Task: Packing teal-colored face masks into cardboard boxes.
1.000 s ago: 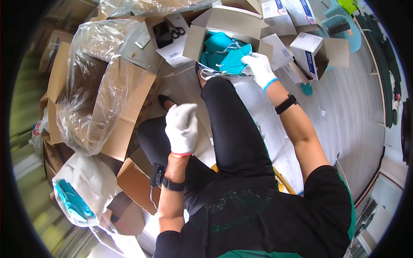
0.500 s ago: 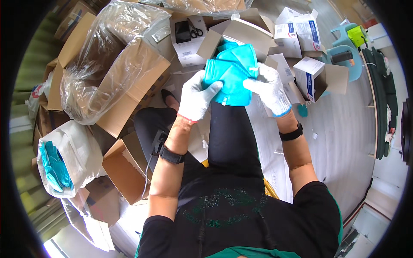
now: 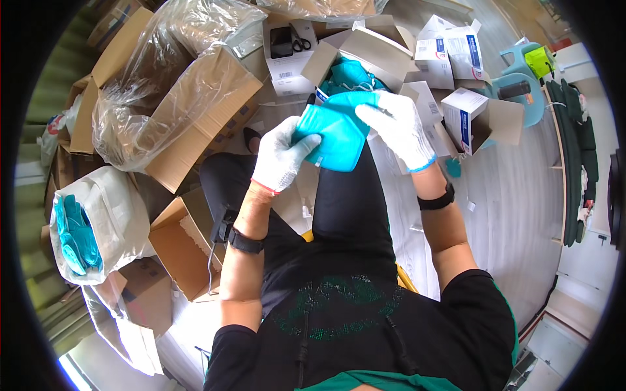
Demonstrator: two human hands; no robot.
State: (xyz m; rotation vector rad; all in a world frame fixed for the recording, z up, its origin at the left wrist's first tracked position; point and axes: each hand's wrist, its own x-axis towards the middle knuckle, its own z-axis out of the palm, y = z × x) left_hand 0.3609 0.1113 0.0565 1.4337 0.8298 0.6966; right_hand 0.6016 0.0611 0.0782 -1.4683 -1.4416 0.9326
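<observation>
two white-gloved hands hold teal masks above the knee

the left hand (image 3: 282, 156) is clamped on the lower mask (image 3: 336, 140), with the thumb on its front face; the right hand (image 3: 394, 130) pinches the upper mask (image 3: 347, 101) near its right end; as i see it from here, the two masks overlap, and both are in the air over the person's leg (image 3: 352, 205), just before an open carton (image 3: 375, 49); inside this carton lie more teal masks (image 3: 352, 73); to the left of it, a dark phone (image 3: 282, 42) and black scissors (image 3: 300, 45) rest side by side on a white box (image 3: 289, 68); on the person's left side stands a brown carton (image 3: 186, 254), and beside it a white bag (image 3: 124, 215) with teal pieces (image 3: 77, 234) at its mouth; at the right, one small teal piece (image 3: 452, 167) is lying on the floor (image 3: 505, 195); near there stands a pale blue stool (image 3: 536, 107).
</observation>
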